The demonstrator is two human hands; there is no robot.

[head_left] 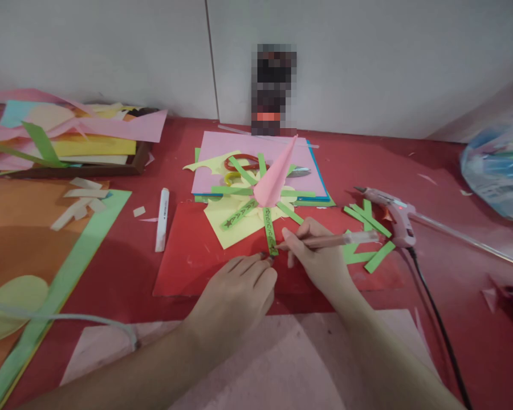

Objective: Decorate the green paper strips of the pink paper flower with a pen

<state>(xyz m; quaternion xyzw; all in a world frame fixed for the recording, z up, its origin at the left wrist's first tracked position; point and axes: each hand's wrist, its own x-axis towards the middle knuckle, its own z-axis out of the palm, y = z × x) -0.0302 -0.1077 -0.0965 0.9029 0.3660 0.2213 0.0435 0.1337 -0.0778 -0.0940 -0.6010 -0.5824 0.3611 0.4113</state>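
A pink paper cone stands on a pale yellow flower-shaped base, with several green paper strips radiating from it. Dark marks and a star cover the strip nearest me, and a second marked strip points to the lower left. My right hand grips a pen, its tip by the end of the near strip. My left hand is curled, its fingertips pressed at that strip's lower end; whether they pinch it is hard to see. Beneath lies a red sheet.
A pink glue gun with a black cord lies right, beside loose green strips. Red-handled scissors rest on pink paper behind. A white marker and a tray of paper scraps are left.
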